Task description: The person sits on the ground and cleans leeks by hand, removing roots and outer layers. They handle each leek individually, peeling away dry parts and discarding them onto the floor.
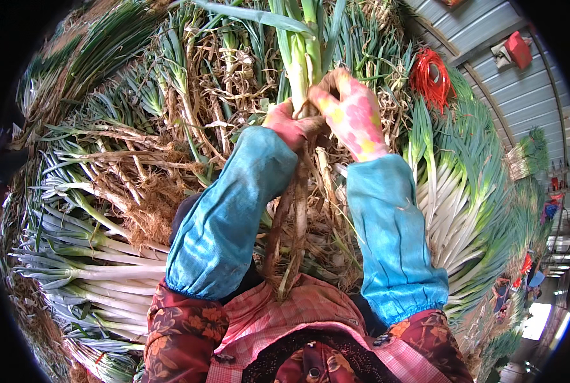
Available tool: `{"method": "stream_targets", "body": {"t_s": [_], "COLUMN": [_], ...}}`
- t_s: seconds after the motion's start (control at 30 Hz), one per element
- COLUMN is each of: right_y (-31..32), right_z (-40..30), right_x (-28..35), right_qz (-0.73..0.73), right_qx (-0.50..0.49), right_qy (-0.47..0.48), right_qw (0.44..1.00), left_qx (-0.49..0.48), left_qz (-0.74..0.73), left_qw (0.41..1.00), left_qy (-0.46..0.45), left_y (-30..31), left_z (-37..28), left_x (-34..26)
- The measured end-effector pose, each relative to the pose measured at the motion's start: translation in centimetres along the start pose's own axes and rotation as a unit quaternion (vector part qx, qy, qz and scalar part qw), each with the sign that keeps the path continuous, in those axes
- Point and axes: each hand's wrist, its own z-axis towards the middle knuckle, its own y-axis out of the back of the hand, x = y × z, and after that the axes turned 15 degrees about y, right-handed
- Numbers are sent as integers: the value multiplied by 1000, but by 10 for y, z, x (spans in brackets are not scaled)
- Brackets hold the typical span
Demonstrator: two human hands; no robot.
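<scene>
My left hand (290, 125), in a soiled pink glove, grips a few large green onions (300, 72) at mid-stalk. Their green leaves point away from me, while the brown, unpeeled lower stalks (298, 215) hang toward my lap, root ends nearest me. My right hand (354, 112), in a pink and yellow patterned glove, pinches the stalks just above the left hand with thumb and curled fingers. What exactly sits between those fingertips is partly hidden. Blue sleeve covers (230, 210) reach from both wrists to near the elbows.
White-stemmed green onions (450, 206) lie piled at right; more (117, 273) lie at left beneath brown rooted ones (146, 215). Unpeeled bunches (227, 72) with dry leaves stand ahead. Red plastic ties (431, 79) hang at upper right, near a metal wall (529, 86). People (501, 292) are far right.
</scene>
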Motion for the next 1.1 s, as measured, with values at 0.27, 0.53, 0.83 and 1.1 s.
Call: {"method": "stream_targets", "body": {"t_s": [0.27, 0.53, 0.83, 1.1], "right_y": [65, 3, 0, -8], "right_z": [-49, -33, 5, -30], "right_x": [35, 5, 8, 16], "right_qz": [633, 158, -224, 380], "right_qx": [-155, -89, -71, -73], "right_qy": [127, -61, 50, -45], "right_qw": [748, 981, 971, 921], "left_qx": [-27, -18, 1, 18], "left_qz": [-109, -90, 67, -69], "left_qw": [993, 995, 994, 997], "left_qy": [32, -40, -86, 21], "left_y": [35, -4, 3, 23], "left_z": [0, -2, 6, -7], "left_x": [-15, 2, 8, -19]}}
